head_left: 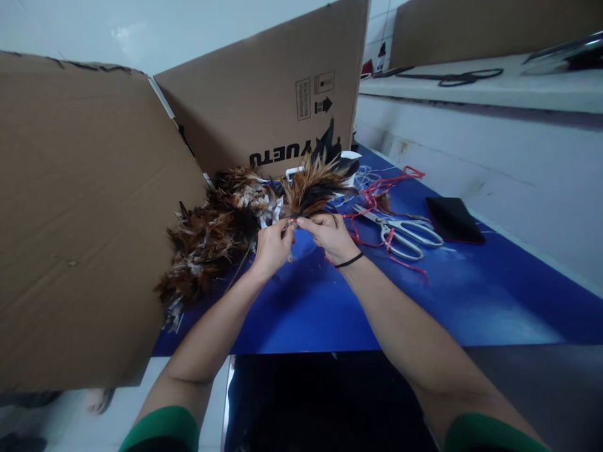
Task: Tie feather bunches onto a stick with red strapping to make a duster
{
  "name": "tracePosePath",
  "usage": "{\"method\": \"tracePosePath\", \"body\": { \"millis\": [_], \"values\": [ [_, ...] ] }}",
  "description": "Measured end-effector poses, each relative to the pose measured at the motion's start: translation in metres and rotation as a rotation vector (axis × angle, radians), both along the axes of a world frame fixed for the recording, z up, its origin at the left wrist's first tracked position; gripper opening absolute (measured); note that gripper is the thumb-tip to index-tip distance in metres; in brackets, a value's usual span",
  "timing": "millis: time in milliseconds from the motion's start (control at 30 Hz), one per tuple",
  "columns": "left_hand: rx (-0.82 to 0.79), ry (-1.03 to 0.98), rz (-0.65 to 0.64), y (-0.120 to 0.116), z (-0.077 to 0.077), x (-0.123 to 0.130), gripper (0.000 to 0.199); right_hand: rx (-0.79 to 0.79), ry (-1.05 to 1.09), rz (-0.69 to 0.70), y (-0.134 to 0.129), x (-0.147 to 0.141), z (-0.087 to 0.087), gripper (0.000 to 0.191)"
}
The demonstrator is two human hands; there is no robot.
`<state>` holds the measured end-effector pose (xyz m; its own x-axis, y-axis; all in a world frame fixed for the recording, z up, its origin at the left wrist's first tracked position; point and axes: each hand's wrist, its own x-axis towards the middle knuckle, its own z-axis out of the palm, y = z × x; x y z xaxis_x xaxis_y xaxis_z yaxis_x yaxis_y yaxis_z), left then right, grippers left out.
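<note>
Both hands meet over the blue table (325, 314), fingertips pinched together at the base of a brown and black feather bundle (313, 188). My left hand (274, 247) is closed on a bit of red string (293, 220) there. My right hand (330, 235), with a black band at the wrist, pinches the same spot from the other side. The bundle's feathers fan upward and away, beyond my fingers. Left of my hands lies a pile of brown feather bundles (202, 245) with whitish ends. Red string (377, 188) trails across the table at the right.
Silver scissors (407, 235) lie right of my hands, with a black flat object (455, 220) beyond. Cardboard (264, 81) stands behind and at the left (75, 220). Dark scissors (466, 78) rest on a ledge (541, 81). A person's foot (98, 400) shows at lower left.
</note>
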<state>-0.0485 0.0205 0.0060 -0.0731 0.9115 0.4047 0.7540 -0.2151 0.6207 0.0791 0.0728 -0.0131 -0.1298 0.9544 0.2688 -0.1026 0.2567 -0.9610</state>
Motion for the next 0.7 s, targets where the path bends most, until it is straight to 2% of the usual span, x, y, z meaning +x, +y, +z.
{"method": "tracePosePath", "body": {
  "millis": [100,233,367,467,533,633,700],
  "values": [
    [0.054,0.171,0.049,0.004,-0.005,0.005,0.023,0.007,-0.010,-0.055,0.000,-0.001,0.000,0.031],
    [0.084,0.324,0.107,0.003,-0.010,0.014,0.027,0.046,-0.087,-0.083,-0.001,-0.001,0.002,0.044],
    [0.099,0.286,0.135,-0.004,-0.011,0.023,0.033,-0.067,-0.001,-0.109,-0.003,-0.002,0.004,0.049],
    [0.135,0.088,0.073,-0.007,-0.010,0.025,0.030,-0.122,0.135,-0.100,-0.004,-0.002,0.006,0.044],
    [0.072,-0.158,0.015,-0.006,-0.006,0.024,0.028,-0.123,0.209,-0.075,-0.006,-0.002,0.008,0.039],
    [-0.150,-0.615,-0.041,-0.003,0.004,0.021,0.025,-0.107,0.248,-0.047,-0.007,-0.001,0.011,0.036],
    [-0.337,-0.824,-0.099,-0.002,0.013,0.019,0.026,-0.103,0.253,-0.025,-0.007,0.000,0.011,0.035]
  ]
}}
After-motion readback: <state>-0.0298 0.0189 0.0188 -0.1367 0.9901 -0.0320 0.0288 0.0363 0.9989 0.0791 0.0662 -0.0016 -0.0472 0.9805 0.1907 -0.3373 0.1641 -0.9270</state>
